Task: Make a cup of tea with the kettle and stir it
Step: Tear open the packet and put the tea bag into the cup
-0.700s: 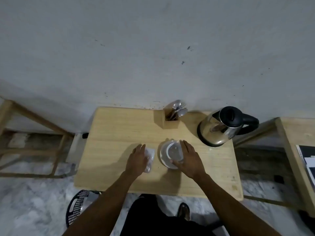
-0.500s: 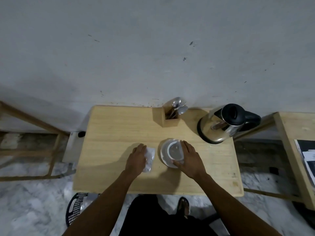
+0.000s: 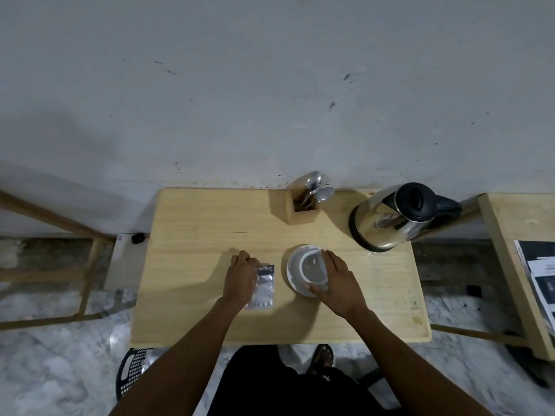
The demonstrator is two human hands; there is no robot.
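A white cup stands on a white saucer in the middle of the wooden table. My right hand wraps the cup's right side, thumb at its near rim. A silvery tea sachet lies flat left of the saucer, and my left hand rests on its left edge. A steel kettle with a black lid and handle stands at the back right. A wooden holder with spoons stands at the back by the wall.
The table stands against a grey wall. A second wooden table with papers is at the right. A wooden frame is at the left. A black perforated basket sits on the marble floor by the near left corner.
More of the sachet shows beside my left hand than before. My right hand stays on the cup. The view has shifted slightly.
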